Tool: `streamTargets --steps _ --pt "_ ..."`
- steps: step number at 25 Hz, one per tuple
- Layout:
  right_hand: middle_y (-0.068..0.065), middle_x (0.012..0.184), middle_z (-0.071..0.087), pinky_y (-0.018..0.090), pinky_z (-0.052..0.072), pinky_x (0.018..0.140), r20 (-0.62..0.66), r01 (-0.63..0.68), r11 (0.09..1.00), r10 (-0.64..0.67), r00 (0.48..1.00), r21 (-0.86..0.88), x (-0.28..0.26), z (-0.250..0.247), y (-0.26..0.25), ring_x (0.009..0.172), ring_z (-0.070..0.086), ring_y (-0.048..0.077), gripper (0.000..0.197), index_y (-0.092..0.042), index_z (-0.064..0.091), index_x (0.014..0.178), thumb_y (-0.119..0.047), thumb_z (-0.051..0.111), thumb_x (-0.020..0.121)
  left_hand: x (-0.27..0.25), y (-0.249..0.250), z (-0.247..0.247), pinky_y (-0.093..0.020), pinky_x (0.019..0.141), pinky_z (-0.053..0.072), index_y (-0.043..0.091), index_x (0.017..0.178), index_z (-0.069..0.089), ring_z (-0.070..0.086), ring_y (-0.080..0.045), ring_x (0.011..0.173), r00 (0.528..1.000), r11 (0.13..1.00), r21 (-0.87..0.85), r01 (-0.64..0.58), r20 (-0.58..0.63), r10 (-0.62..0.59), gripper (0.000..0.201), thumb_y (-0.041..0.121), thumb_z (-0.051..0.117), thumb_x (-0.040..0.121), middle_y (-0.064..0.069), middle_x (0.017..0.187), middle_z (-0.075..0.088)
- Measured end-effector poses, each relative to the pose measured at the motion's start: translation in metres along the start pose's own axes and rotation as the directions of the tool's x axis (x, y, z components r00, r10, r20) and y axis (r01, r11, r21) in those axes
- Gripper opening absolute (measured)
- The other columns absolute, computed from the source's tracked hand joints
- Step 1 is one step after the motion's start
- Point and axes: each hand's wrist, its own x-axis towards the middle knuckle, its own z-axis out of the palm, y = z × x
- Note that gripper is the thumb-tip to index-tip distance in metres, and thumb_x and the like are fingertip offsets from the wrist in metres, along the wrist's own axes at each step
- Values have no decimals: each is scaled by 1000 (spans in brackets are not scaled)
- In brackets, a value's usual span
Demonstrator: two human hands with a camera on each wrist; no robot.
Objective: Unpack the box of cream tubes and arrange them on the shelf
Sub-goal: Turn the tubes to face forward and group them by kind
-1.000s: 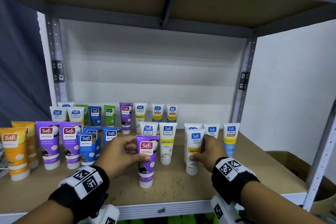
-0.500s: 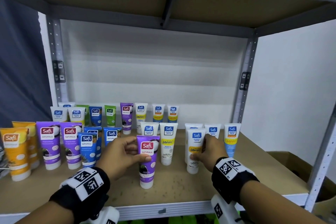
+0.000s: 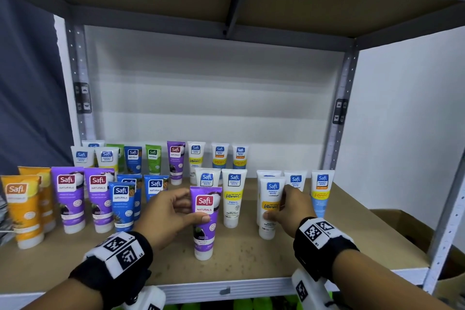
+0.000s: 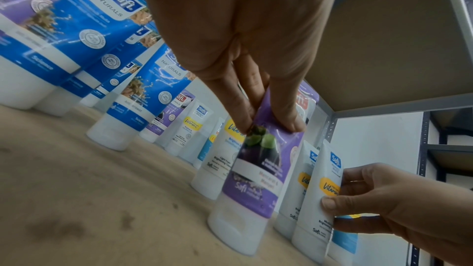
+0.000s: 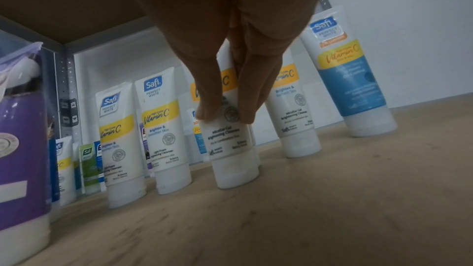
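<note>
A purple Safi Naturals tube (image 3: 205, 221) (image 4: 253, 177) stands cap-down near the front middle of the wooden shelf (image 3: 241, 259). My left hand (image 3: 176, 211) (image 4: 271, 126) pinches its upper half between thumb and fingers. To its right a white Vitamin C tube (image 3: 270, 206) (image 5: 230, 149) (image 4: 317, 205) stands cap-down, and my right hand (image 3: 279, 209) (image 5: 225, 117) grips its middle. Both caps appear to rest on the board.
Rows of standing tubes fill the shelf: orange (image 3: 24, 211) and purple (image 3: 70, 199) at left, blue (image 3: 122, 204) and green (image 3: 153, 158) behind, white Vitamin C ones (image 3: 234, 196) in the middle and right. A cardboard box (image 3: 407, 231) sits low at right. Grey uprights (image 3: 337, 113) frame the bay.
The white tube in my right hand has shifted slightly back and right, closer to the row behind it. My left hand and the purple tube have stayed in place.
</note>
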Motion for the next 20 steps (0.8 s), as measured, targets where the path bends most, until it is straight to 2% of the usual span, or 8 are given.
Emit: streamTargets --steps 7,11,14,16,18,20 --pt "2 108 67 27 50 86 -11 4 1000 -4 1000 2 -4 -2 -4 102 64 19 47 -14 57 105 -19 86 68 1 -4 1 -39 88 56 24 107 68 71 -10 91 1000 1000 -3 0 11 0 44 16 85 67 7 95 76" --pt "2 106 69 30 53 86 -12 23 1000 -23 1000 4 -8 -6 -2 98 65 19 50 -14 57 103 -21 88 64 -1 -6 4 -37 91 55 30 109 64 68 -5 97 999 1000 22 -19 28 18 38 22 79 76 13 101 73" --pt "1 101 65 25 48 80 42 25 999 -26 999 26 -19 -11 1 98 65 18 56 -12 55 109 -19 88 64 -5 -6 6 -39 94 54 34 113 57 66 -4 103 998 1000 2 -9 58 9 36 27 73 82 13 108 71" --pt "-1 94 63 26 50 79 46 29 1000 -29 998 10 -28 -14 5 92 65 19 59 -13 55 109 -20 89 62 -7 -6 5 -40 93 54 37 112 56 65 -4 103 998 1000 15 -25 60 24 33 26 71 85 12 109 70" --pt "-3 82 65 29 54 75 76 52 999 -50 996 -13 -39 -19 8 79 65 18 50 -14 57 97 -19 90 59 -12 -5 -2 -39 94 54 36 112 55 65 -6 103 999 1000 6 -10 49 10 34 20 69 86 10 109 70" --pt "-3 77 65 24 53 66 148 55 998 -52 988 -16 -51 -28 10 70 64 13 46 -17 58 90 -18 91 57 -17 -10 -13 -42 94 53 32 116 55 65 -8 105 999 1000 -16 6 38 -6 36 16 69 86 7 112 70"
